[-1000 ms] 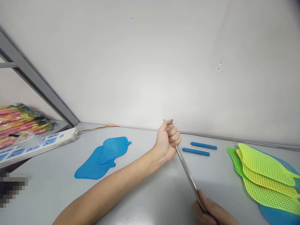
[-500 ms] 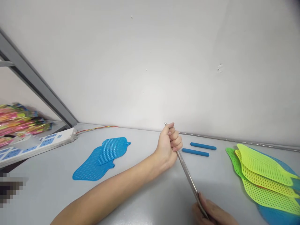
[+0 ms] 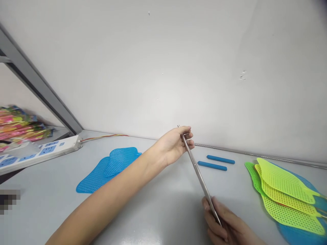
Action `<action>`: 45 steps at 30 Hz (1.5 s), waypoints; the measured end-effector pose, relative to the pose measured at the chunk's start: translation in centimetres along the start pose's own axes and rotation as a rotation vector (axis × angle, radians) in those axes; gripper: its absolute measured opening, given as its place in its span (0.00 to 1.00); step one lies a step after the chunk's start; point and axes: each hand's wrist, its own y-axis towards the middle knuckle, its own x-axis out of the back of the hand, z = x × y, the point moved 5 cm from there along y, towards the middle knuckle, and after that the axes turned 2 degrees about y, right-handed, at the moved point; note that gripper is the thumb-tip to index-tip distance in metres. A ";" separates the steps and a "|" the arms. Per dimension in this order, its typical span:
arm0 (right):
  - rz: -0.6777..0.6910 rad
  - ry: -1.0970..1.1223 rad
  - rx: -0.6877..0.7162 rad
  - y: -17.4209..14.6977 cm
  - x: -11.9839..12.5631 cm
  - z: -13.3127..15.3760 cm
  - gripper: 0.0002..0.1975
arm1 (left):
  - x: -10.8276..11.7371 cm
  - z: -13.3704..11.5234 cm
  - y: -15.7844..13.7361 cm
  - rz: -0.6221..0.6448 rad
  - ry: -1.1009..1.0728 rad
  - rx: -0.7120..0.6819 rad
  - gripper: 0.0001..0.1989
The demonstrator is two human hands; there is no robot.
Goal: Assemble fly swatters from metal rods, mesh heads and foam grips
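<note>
A slim metal rod point(image 3: 200, 177) slants from the lower right up toward the wall, with a small step partway along it. Near its far tip my left hand point(image 3: 176, 144) has the rod under the thumb, its other fingers loosely curled. My right hand point(image 3: 224, 224) is wrapped round the rod's near end. Two short blue handle-like sticks point(image 3: 212, 166) lie on the grey table just right of the rod. Left of it, partly hidden by my left forearm, are two blue mesh fly swatter heads point(image 3: 121, 161), overlapping.
At the right lies a pile of yellow, green and blue fly swatters point(image 3: 288, 194). A white power strip point(image 3: 48, 151) with wires sits at the left, by a grey metal frame point(image 3: 38, 75). Behind it are colourful wrapped packs point(image 3: 22, 124). A wall point(image 3: 163, 68) rises behind the table.
My left hand has loosened from a tight fist and sits slightly higher on the rod, more of which shows below it. My right hand has come up a little.
</note>
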 end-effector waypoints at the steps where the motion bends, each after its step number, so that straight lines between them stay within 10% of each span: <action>1: -0.001 0.001 0.000 -0.1 0.0 0.1 0.14 | 0.2 -0.1 0.1 -0.039 -0.005 0.000 0.03; 11: 0.114 -0.018 -0.032 -0.1 0.1 0.0 0.14 | -0.3 -1.4 -0.7 0.070 -0.075 -0.136 0.05; 24: 0.131 0.038 -0.044 -0.3 0.9 -0.4 0.14 | -0.5 1.2 -0.7 -0.094 -0.359 -0.413 0.07; 45: 0.140 0.065 -0.091 -0.3 1.3 -0.4 0.10 | -0.3 2.4 -1.0 -0.081 -0.410 -0.406 0.08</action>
